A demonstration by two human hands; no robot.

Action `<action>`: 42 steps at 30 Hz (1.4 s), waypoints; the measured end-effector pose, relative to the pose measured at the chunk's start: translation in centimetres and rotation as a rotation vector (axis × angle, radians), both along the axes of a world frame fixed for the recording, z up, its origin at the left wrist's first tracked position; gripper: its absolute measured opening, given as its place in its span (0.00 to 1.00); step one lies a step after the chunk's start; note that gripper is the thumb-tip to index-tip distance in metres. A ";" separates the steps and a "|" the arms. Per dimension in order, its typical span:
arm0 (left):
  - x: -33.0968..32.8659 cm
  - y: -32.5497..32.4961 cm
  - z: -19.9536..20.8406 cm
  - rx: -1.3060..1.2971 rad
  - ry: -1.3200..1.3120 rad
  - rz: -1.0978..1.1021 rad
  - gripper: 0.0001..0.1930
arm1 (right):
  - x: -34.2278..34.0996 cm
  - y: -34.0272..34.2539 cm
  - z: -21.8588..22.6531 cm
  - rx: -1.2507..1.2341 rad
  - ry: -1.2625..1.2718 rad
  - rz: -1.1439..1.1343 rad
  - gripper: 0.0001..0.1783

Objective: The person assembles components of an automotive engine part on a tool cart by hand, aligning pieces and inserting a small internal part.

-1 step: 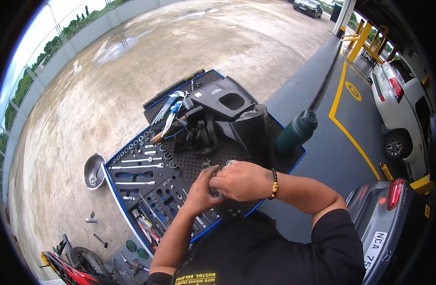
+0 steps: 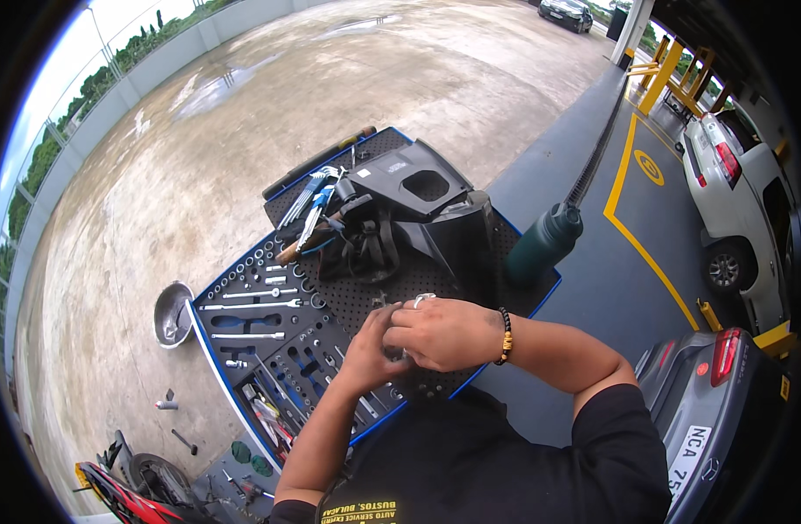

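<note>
My left hand (image 2: 371, 351) and my right hand (image 2: 444, 334) meet over the near part of the perforated black tool cart top (image 2: 343, 301). Both have their fingers curled round a small greyish part (image 2: 392, 353), mostly hidden between them; its kind cannot be made out. A ring and a beaded bracelet are on the right hand and wrist. Left of my hands, a foam tray (image 2: 254, 301) holds sockets, ratchets and extension bars. Beyond them lie a black cloth-like bundle (image 2: 363, 253), black plastic panels (image 2: 409, 183) and a set of hex keys (image 2: 311, 203).
A dark green bottle (image 2: 544, 243) stands at the cart's right edge. On the ground to the left are a metal bowl (image 2: 173, 314), a spray can (image 2: 166, 405) and a red motorcycle (image 2: 125, 493). Parked cars, including a grey one (image 2: 710, 419), are at the right.
The fingers of my right hand have shifted very slightly against the left hand. Everything else looks the same.
</note>
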State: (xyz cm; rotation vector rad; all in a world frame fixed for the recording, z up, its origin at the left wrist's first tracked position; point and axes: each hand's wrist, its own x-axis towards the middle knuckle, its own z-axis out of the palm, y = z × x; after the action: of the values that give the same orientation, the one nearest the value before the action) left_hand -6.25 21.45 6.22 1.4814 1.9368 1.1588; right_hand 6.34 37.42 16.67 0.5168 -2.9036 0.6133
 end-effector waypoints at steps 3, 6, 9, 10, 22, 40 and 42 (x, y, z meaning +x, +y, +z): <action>0.0 -0.1 -0.1 0.001 -0.014 0.003 0.45 | 0.6 0.0 0.2 0.098 -0.062 -0.100 0.11; 0.1 -0.2 -0.1 0.001 0.008 0.005 0.45 | -0.3 -0.4 1.3 0.117 -0.430 -0.177 0.11; 0.1 0.1 -0.2 0.006 0.017 -0.013 0.45 | 0.4 -0.1 0.4 -0.011 0.098 -0.004 0.10; 0.0 0.2 -0.3 -0.001 0.002 -0.023 0.45 | 0.6 -0.3 0.3 -0.008 0.097 -0.006 0.10; 0.2 -0.1 -0.4 0.098 -0.022 0.000 0.43 | 0.2 -0.7 1.4 0.132 -0.461 -0.287 0.10; 0.0 0.3 -0.4 0.101 0.020 -0.071 0.42 | 1.1 0.6 -1.4 -0.217 -0.082 -0.101 0.08; 0.1 0.4 -0.4 0.097 0.023 -0.078 0.43 | 1.3 1.0 -1.1 -0.345 -0.163 -0.089 0.08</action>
State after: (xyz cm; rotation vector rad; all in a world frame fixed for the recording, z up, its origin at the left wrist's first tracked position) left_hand -6.17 21.83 5.86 1.6115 1.8439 1.2217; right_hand 7.69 38.37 15.57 0.3029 -2.8519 1.1604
